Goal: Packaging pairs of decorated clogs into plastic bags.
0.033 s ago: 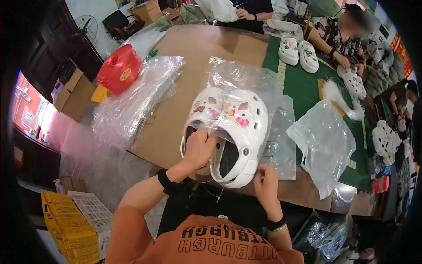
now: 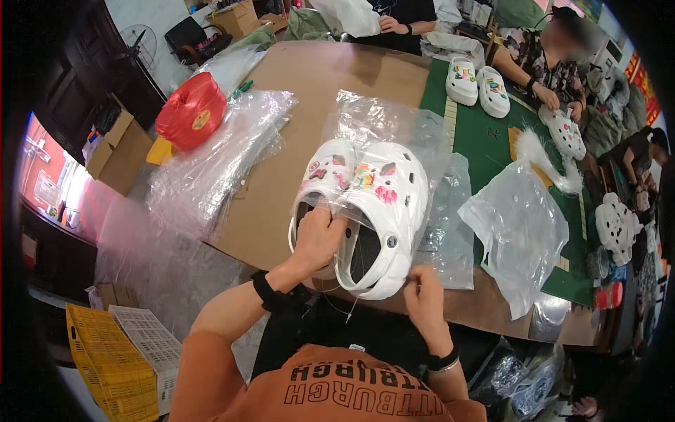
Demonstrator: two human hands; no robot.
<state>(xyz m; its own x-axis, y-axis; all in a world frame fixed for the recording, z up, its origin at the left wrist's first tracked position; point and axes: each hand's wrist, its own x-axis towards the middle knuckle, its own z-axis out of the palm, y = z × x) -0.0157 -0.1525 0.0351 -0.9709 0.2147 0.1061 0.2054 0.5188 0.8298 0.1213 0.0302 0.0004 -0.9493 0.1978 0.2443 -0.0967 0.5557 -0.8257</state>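
A pair of white clogs (image 2: 402,211) with colourful charms lies at the near edge of the table, toes pointing away from me. Their front halves are inside a clear plastic bag (image 2: 373,112), while the heels stick out toward me. My left hand (image 2: 320,235) is closed at the openings, where the two clogs meet; its fingertips are partly hidden by the bag's edge. Beside the right clog's heel strap is my right hand (image 2: 425,299), with fingers curled together. Whatever it pinches, if anything, is too small to make out. A thin string with a tag hangs below the clogs.
Clear bags (image 2: 218,155) and a red roll of plastic twine (image 2: 191,111) lie to the left. An empty translucent bag (image 2: 520,228) sits on the green mat (image 2: 485,158). Another clog pair (image 2: 478,86) stands at the back right, near a co-worker's hands (image 2: 547,97) on a clog.
The plastic over the clogs' toes has shifted slightly. Both my hands stay nearly in the same place.
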